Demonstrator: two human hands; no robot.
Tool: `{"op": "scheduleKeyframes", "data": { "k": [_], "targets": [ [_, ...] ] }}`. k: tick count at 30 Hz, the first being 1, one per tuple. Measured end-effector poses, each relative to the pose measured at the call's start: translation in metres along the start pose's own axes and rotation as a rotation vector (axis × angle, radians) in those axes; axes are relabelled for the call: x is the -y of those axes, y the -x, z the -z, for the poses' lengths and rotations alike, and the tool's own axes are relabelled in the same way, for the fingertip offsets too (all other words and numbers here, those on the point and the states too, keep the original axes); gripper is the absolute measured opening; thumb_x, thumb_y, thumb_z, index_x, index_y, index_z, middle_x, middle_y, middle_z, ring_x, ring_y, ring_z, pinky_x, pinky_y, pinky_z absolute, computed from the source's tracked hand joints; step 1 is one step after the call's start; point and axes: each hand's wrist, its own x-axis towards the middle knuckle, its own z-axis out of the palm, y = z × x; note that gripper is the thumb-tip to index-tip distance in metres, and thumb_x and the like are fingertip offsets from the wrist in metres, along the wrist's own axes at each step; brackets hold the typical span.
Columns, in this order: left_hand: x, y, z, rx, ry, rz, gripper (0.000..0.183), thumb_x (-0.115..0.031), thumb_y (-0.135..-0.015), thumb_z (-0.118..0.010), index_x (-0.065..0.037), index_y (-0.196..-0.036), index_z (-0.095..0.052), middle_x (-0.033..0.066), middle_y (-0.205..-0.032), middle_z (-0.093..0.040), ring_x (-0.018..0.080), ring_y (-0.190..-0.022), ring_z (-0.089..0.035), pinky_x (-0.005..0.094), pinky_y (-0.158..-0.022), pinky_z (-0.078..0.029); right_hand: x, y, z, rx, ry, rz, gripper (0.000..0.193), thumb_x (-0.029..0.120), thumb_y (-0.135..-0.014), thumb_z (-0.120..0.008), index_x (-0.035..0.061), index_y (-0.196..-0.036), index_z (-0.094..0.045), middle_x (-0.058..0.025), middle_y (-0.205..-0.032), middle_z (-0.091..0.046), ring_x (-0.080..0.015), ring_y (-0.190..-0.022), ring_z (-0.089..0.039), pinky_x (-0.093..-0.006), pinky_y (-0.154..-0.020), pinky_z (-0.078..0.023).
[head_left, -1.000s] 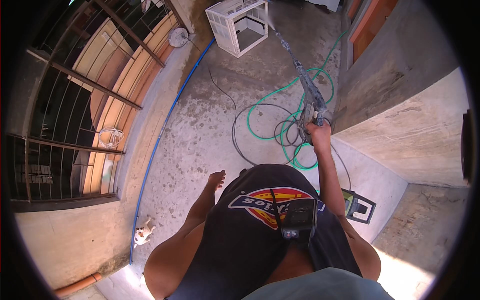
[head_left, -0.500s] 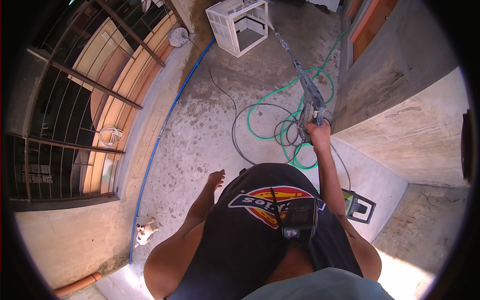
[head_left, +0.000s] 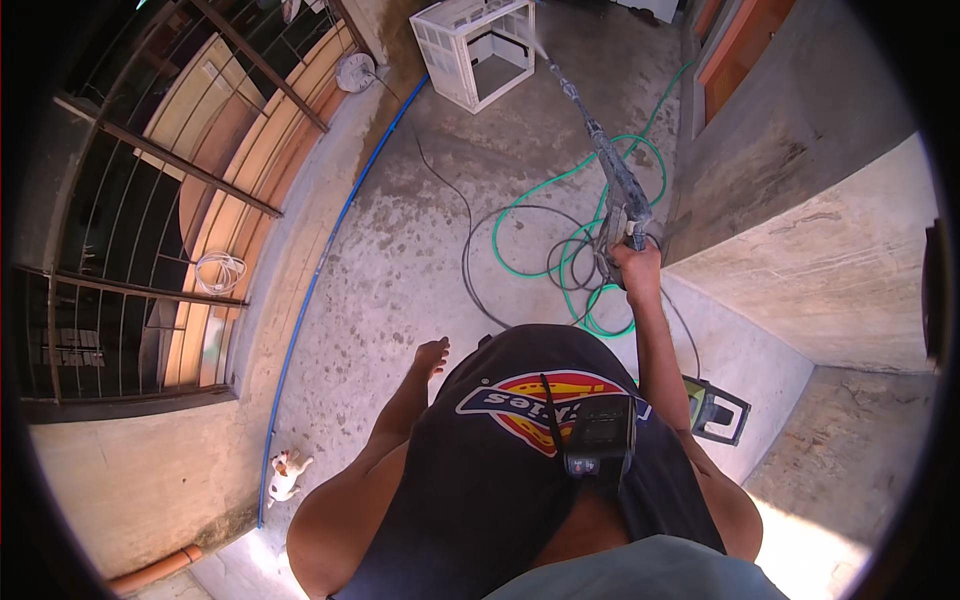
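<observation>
My right hand (head_left: 637,263) is wrapped round the grip of a grey pressure washer gun (head_left: 622,180). Its long lance points forward and slightly left, and a fine spray (head_left: 541,45) leaves the tip beside a white appliance cabinet (head_left: 452,62). The cabinet is a box-shaped frame with an open front, standing on wet concrete. My left hand (head_left: 433,357) hangs free at my left side, fingers loosely bent and apart, with nothing visible in it. A dark hose (head_left: 466,262) lies in loops below the gun.
A green hose (head_left: 520,203) lies coiled ahead of me. Along the left wall runs a blue pipe (head_left: 322,258), with a small white-and-brown dog (head_left: 286,475) by its near end. A green-and-black machine (head_left: 718,412) stands behind my right arm, near the concrete wall (head_left: 810,250).
The dog has shifted slightly, its head and body turned differently. Both hands, the gun and the spray stay almost in place.
</observation>
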Motion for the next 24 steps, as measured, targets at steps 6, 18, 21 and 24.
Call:
{"op": "scheduleKeyframes", "data": {
  "k": [6, 18, 21, 24],
  "targets": [
    [0.001, 0.002, 0.000, -0.006, 0.007, -0.014, 0.041, -0.044, -0.081, -0.057, -0.011, -0.105, -0.063, 0.0054, -0.098, -0.062, 0.0221, -0.084, -0.057, 0.0429, -0.077, -0.047, -0.003, -0.003, 0.003, 0.012, 0.023, 0.003, 0.017, 0.017, -0.070, -0.064, 0.0014, -0.070, -0.057, -0.0020, -0.062, -0.055, -0.0113, -0.058, -0.050, -0.0315, -0.055, -0.040],
    [-0.002, 0.006, -0.004, -0.008, 0.001, 0.001, 0.041, -0.044, -0.083, -0.056, -0.011, -0.105, -0.063, 0.0041, -0.096, -0.061, 0.0203, -0.082, -0.056, 0.0427, -0.076, -0.047, -0.002, -0.001, 0.001, 0.044, -0.025, -0.008, 0.014, 0.013, -0.070, -0.064, 0.0026, -0.066, -0.054, -0.0002, -0.059, -0.052, -0.0103, -0.055, -0.047, -0.0309, -0.052, -0.038],
    [-0.003, 0.006, -0.005, -0.002, 0.002, 0.003, 0.040, -0.044, -0.083, -0.056, -0.011, -0.105, -0.063, 0.0039, -0.096, -0.061, 0.0201, -0.081, -0.055, 0.0427, -0.076, -0.047, -0.005, -0.003, 0.002, 0.031, -0.036, 0.007, 0.015, 0.014, -0.070, -0.063, 0.0025, -0.066, -0.054, -0.0001, -0.059, -0.052, -0.0103, -0.055, -0.046, -0.0310, -0.052, -0.038],
    [-0.001, 0.002, -0.006, 0.000, 0.006, 0.009, 0.040, -0.044, -0.083, -0.056, -0.011, -0.105, -0.063, 0.0037, -0.095, -0.061, 0.0200, -0.081, -0.055, 0.0427, -0.076, -0.047, -0.001, -0.004, 0.002, 0.019, -0.021, 0.008, 0.015, 0.014, -0.070, -0.063, 0.0024, -0.066, -0.055, -0.0003, -0.059, -0.052, -0.0105, -0.055, -0.047, -0.0311, -0.052, -0.038]
  ]
}}
